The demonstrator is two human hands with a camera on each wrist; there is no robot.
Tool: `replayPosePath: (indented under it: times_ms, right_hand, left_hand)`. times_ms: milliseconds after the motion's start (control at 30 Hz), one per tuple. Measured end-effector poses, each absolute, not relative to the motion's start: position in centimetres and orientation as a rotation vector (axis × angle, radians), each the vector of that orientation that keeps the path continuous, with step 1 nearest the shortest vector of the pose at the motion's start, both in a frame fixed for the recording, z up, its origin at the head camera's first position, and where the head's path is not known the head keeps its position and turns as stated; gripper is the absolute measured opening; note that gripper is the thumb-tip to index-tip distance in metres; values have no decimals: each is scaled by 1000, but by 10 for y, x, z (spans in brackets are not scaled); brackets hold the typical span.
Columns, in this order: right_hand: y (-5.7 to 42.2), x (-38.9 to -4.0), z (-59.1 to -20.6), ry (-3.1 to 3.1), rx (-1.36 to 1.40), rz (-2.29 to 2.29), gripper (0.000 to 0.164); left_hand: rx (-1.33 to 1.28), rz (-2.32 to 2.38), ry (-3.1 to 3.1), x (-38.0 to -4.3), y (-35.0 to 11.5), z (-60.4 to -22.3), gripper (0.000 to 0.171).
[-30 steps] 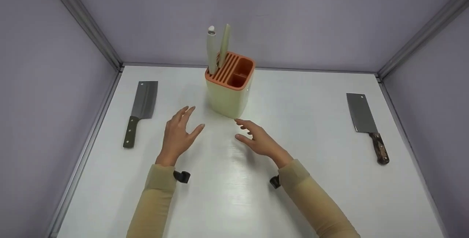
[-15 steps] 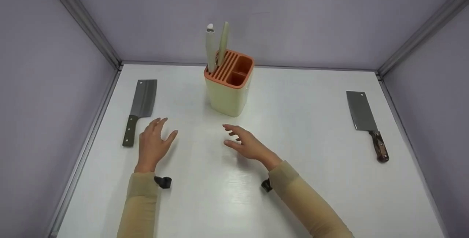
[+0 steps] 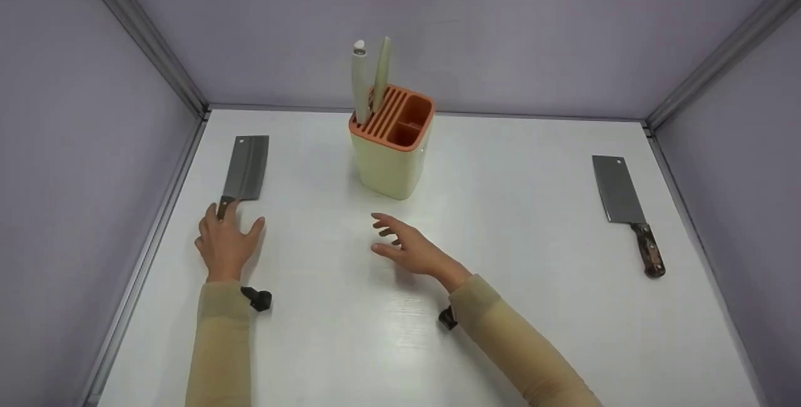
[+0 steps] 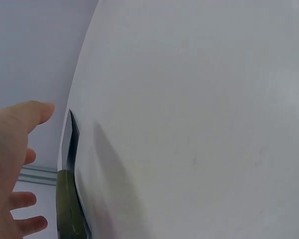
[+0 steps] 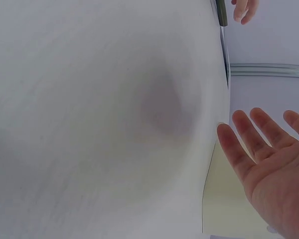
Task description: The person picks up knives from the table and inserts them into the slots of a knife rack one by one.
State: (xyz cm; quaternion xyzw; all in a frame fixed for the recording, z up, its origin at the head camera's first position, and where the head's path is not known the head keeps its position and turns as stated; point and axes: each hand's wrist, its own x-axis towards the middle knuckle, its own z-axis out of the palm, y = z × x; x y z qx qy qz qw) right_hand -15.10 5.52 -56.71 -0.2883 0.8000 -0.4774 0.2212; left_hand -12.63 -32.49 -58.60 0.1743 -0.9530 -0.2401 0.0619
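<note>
My left hand point(image 3: 226, 244) is spread over the green handle of a cleaver point(image 3: 246, 168) lying on the left of the white table. Seen from the left wrist, its fingers are parted and there is a gap between them and the cleaver handle point(image 4: 67, 204). The head view has most of that handle covered by the hand. My right hand point(image 3: 410, 249) hovers over the middle of the table, fingers loosely bent and holding nothing. Just beyond it stands a pale green knife block point(image 3: 388, 172) with an orange slotted top.
Two pale-handled pieces, a white one point(image 3: 360, 87) and a greenish one point(image 3: 381, 75), stand in the block's left slots. A second cleaver point(image 3: 618, 188) with a dark mottled handle lies at the right. Grey walls point(image 3: 500, 31) border the table's back and sides.
My left hand has moved left from in front of the knife block to over the left cleaver's handle. The right hand has drifted slightly left and toward me.
</note>
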Motion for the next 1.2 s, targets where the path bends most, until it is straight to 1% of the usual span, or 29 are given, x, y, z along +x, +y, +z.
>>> replayPosePath:
  times_ms: [167,500,833,1200]
  right_hand:
    - [51,-152,-566,2196,-799,-1326,69]
    - [46,-151,-570,2186,-800,-1287,72]
    - [43,-149,-570,2189,-805,-1267,73]
    - [35,-147,-572,2183,-807,-1245,73]
  left_hand:
    - [600,-763,-2975,-128,-331,-589,78]
    - [571,-722,-3041,-128,-329,-587,74]
    - [459,-676,-3048,-124,-312,-588,72]
    - [343,-804,-3114,-125,-276,-578,68]
